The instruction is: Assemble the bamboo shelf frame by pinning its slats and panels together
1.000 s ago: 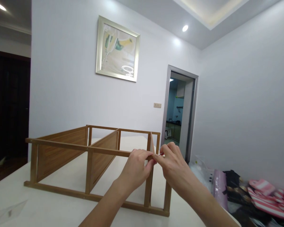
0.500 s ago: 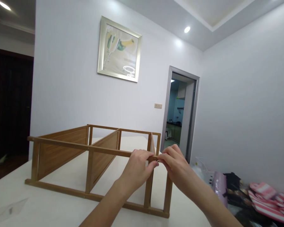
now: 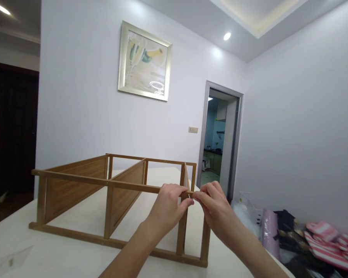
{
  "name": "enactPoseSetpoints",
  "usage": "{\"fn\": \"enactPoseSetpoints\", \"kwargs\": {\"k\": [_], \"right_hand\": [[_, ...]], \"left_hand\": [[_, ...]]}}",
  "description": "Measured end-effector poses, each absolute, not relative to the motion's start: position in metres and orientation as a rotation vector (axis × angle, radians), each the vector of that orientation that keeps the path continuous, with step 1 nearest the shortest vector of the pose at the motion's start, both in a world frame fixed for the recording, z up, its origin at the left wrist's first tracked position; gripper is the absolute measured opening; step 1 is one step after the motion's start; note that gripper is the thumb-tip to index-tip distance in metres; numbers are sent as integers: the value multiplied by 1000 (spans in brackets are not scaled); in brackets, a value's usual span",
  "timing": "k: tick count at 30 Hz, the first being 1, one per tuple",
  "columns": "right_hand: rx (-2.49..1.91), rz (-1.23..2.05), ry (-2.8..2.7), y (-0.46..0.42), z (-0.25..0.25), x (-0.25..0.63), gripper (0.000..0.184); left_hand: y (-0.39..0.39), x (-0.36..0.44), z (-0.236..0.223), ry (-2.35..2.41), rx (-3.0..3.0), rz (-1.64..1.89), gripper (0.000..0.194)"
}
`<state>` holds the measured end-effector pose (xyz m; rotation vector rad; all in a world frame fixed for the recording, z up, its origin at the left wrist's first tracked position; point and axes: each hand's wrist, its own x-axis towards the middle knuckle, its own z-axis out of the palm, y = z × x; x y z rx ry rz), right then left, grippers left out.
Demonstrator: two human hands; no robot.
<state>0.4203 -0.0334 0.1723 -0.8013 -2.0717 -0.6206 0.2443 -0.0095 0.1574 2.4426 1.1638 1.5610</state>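
A wooden shelf frame [image 3: 75, 181] lies on its side on a white table [image 3: 75, 255], with slatted panels standing upright between its rails. My left hand [image 3: 166, 208] is closed over the near top rail by the right-hand upright. My right hand [image 3: 214, 206] meets it there, thumb and fingers pinched at the same joint on something too small to make out.
A small clear plastic bag [image 3: 10, 260] lies on the table at the lower left. To the right, off the table, sit a lilac roll [image 3: 268, 231], dark bags and pink striped fabric [image 3: 327, 247]. A doorway [image 3: 220, 143] opens behind the frame.
My right hand has dropped a little and closed in on the joint beside my left hand. The frame has not moved.
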Motion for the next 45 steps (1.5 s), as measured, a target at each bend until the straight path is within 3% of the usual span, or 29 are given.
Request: {"fn": "enactPoseSetpoints", "kwargs": {"k": [33, 45], "right_hand": [[-938, -792, -1921, -45, 168, 410, 21], [-833, -904, -1834, -37, 139, 406, 13]], "left_hand": [[-11, 244, 160, 1203, 2374, 1549, 18], [-10, 245, 157, 1212, 2398, 1568, 19]]}}
